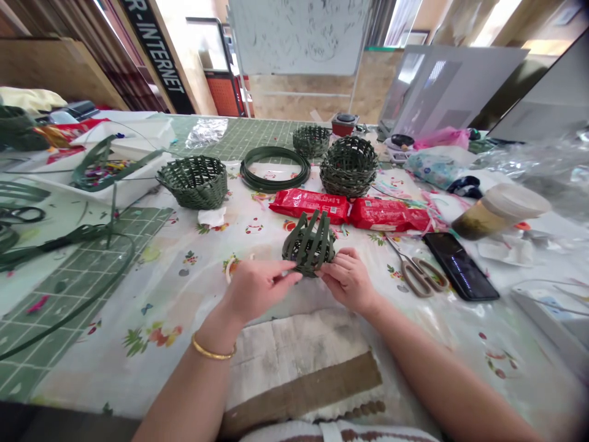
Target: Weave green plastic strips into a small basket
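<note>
A small, half-woven dark green basket (pixel 307 245) is between my hands, its bare flat strips standing up and leaning inward over a woven lower part. At its lower left, my left hand (pixel 262 287) grips the near edge, thumb and index finger stretched toward it. My right hand (pixel 348 281) pinches the lower right edge with bent fingers. The fingertips hide part of the weave there. Beneath my wrists lies a stained pale cloth (pixel 294 341) with a brown band.
Finished woven baskets (pixel 196 181) and a coil of green strip (pixel 275 169) stand farther back. Red packets (pixel 313 205) lie just behind my work. To the right are scissors (pixel 418 273), a phone (pixel 460 267) and a lidded plastic cup (pixel 499 212). Loose strips (pixel 78 236) spread at left.
</note>
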The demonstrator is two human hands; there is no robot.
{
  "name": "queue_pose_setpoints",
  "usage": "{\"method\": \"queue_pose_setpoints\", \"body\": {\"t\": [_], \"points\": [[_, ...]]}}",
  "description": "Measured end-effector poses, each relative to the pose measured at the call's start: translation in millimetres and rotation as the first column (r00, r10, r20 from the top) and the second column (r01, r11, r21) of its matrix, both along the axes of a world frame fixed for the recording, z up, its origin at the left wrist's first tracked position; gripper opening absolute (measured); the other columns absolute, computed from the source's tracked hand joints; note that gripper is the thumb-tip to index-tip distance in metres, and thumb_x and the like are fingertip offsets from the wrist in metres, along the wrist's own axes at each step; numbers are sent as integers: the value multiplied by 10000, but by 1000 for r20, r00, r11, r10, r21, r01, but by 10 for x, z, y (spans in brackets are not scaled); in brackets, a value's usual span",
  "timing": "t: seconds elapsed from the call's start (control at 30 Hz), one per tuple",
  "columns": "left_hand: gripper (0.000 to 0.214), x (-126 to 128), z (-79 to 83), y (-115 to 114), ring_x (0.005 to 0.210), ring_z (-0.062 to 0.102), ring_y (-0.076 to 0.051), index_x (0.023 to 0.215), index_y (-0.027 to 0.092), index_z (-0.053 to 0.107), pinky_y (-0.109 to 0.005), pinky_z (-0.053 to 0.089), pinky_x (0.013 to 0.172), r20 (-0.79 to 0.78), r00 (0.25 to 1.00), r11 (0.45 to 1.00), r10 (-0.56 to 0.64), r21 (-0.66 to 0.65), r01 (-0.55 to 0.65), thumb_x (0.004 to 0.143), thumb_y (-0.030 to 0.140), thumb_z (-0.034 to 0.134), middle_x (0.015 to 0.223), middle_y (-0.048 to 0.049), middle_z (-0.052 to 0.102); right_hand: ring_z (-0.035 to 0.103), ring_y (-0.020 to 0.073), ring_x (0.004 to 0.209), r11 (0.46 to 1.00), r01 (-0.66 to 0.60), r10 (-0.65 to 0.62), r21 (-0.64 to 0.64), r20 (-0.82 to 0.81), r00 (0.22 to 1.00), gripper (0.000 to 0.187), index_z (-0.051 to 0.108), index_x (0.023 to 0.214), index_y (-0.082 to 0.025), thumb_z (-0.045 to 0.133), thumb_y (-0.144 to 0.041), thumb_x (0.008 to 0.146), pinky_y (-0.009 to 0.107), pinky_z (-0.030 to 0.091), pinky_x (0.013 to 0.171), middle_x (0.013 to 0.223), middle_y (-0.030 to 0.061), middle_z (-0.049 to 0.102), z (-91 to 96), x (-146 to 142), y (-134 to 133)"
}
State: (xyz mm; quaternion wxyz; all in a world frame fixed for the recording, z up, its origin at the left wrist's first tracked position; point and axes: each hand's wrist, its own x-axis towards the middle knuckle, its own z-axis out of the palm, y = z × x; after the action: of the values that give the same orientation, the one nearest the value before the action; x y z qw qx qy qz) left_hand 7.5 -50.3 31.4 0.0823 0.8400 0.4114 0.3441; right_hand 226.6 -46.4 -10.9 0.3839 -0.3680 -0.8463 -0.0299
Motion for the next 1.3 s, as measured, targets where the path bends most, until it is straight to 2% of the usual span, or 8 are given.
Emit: {"method": "queue_pose_setpoints", "body": {"t": [0.03,0.1,0.27,0.53,0.8,0.93,1.03,1.3], "points": [[197,43,-31,-2,445,558,-91,923,174,704,-200,432,484,-32,997,997,-75,-19,74,814,288,585,595,0,694,512,120,558,1000,-2,2,0,-8,1000,116,640,800,-169,540,-201,849,313,382,713,573,-7,578,-3,-6,3],[217,127,-110,4,486,612,-113,978,156,689,-216,470,529,-71,995,998,-66,-9,66,842,251,548,646,-21,719,518,120,558,1000,-1,1,-1,-25,1000,110,640,797,-177,548,-207,848,313,389,714,573,-9,583,-8,-11,8],[165,233,-230,23,583,672,-156,899,153,689,-243,479,551,-84,996,994,42,107,-33,844,228,553,737,-32,740,525,122,559,1000,-9,9,1,-50,999,121,638,774,-190,550,-220,850,314,395,711,582,-6,602,-4,-10,22],[162,302,-217,-7,505,632,-139,829,138,678,-235,430,499,-74,992,956,103,283,-79,838,181,522,632,-37,713,522,123,562,1000,20,-20,-5,-23,1000,137,635,778,-176,536,-219,862,313,387,707,580,0,601,-14,-18,28],[212,360,-249,-53,509,635,-141,872,169,697,-230,414,482,-76,977,963,198,199,-180,834,195,490,674,-53,728,522,123,571,999,21,-21,-26,-15,1000,142,623,777,-180,519,-216,866,318,383,713,607,5,618,-21,-8,34],[255,345,-267,-41,492,627,-130,1015,156,667,-227,461,509,48,990,985,130,-122,-123,832,209,499,672,-37,725,520,125,561,1000,9,-9,-28,-17,1000,135,622,777,-175,520,-205,861,323,381,713,588,1,595,-31,-3,42],[251,320,-263,-5,455,602,-117,1044,192,645,-216,471,516,112,991,932,71,-362,-26,839,232,506,524,34,659,526,129,567,999,-6,5,-43,-29,1000,137,618,782,-183,514,-214,866,326,379,714,590,0,596,-39,-3,47],[188,323,-252,92,515,621,-137,938,217,691,-234,458,544,-34,993,947,112,-300,-117,843,259,534,629,-9,700,542,134,564,1000,-20,19,-23,-58,998,119,600,763,-182,523,-194,854,322,381,678,599,10,630,-14,-24,48]]}}
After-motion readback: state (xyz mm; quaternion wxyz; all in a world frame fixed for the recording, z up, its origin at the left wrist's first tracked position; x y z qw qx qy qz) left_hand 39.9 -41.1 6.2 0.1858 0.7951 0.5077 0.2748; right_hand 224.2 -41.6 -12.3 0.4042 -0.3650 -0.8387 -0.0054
